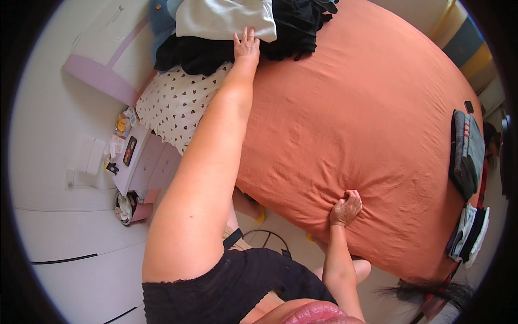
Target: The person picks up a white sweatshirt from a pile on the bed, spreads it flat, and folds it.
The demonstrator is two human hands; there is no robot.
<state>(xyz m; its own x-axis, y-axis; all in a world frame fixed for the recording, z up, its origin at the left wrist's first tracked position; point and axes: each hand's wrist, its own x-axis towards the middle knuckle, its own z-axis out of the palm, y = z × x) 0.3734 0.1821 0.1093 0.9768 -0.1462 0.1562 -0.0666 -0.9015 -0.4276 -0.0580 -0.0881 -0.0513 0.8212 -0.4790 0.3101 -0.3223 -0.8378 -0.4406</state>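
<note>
- Evidently, the left hand [247,47] is stretched to the far left of the bed [372,108], its fingers slightly spread and flat against the near edge of a pale grey garment [224,20].
- That garment lies atop dark clothes [195,54], beyond a patterned cream cloth [175,102].
- The right hand [346,209] presses the near side of the bed, fingers curled in; whether they pinch the wrinkled sheet, I cannot tell.
- Folded clothes [467,146] sit at the right edge.
- The step looks like reaching for the garment; lifting it would call for curling the left fingers under its edge.
</note>
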